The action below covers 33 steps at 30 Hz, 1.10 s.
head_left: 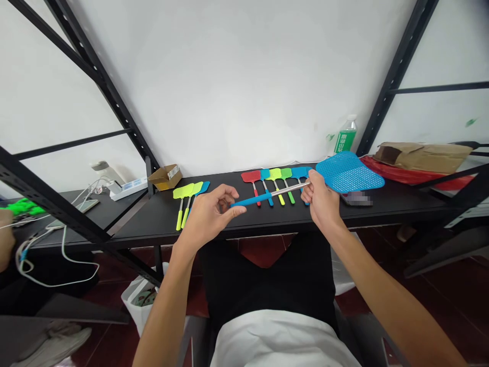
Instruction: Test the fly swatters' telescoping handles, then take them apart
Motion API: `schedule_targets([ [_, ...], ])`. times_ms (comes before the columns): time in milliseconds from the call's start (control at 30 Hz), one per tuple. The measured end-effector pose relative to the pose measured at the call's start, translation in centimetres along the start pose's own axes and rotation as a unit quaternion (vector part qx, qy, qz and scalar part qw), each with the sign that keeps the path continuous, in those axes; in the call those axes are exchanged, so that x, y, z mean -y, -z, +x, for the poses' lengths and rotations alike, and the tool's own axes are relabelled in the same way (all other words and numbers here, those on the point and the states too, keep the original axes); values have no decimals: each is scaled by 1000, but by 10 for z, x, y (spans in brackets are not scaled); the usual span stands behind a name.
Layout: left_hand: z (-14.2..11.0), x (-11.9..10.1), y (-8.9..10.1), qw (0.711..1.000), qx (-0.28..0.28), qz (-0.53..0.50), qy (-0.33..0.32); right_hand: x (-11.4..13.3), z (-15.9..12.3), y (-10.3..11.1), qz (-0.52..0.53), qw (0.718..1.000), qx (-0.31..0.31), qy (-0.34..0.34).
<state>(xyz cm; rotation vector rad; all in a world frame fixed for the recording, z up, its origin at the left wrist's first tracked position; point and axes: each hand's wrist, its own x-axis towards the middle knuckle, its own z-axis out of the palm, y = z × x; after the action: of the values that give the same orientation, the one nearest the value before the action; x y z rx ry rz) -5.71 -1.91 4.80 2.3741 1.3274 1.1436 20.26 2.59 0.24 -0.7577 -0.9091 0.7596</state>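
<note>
A blue fly swatter [349, 171] with an extended metal rod hangs slantwise above the black table. My right hand [320, 199] is closed around its rod, just below the perforated blue head. At the other end, my left hand [210, 209] curls its thumb and fingers round the tip of the blue handle. Behind the rod, several smaller swatters lie in a row, among them a red swatter [251, 177] and a green swatter [286, 174]. Left of my left hand lie yellow swatters [183, 192] and a blue swatter [204, 187], partly hidden by that hand.
An open cardboard box [166, 177] and a white power strip [128, 188] are at the left. A bottle with a green label [346, 135] stands by the wall. A phone [357, 199] lies under the swatter head. Black shelf posts [397, 76] frame both sides.
</note>
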Motion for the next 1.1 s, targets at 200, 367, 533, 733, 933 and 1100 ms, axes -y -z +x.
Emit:
schedule_targets([
  [200, -1, -2, 8, 998, -9, 55, 3, 0, -4, -4, 11, 1000, -13, -8],
  [367, 0, -4, 8, 1000, -3, 15, 7, 2, -3, -2, 13, 1000, -24, 3],
  [533, 0, -2, 6, 1000, -12, 2, -12, 3, -2, -1, 16, 999, -39, 2],
  [733, 1, -2, 11, 995, -39, 92, -8, 0, -7, -5, 35, 999, -34, -21],
  [933, -1, -4, 7, 999, -8, 50, -13, 2, -4, -3, 51, 996, -68, -30],
  [1100, 0, -4, 5, 993, -35, 113, -29, 1, -5, -5, 39, 998, -54, -21],
])
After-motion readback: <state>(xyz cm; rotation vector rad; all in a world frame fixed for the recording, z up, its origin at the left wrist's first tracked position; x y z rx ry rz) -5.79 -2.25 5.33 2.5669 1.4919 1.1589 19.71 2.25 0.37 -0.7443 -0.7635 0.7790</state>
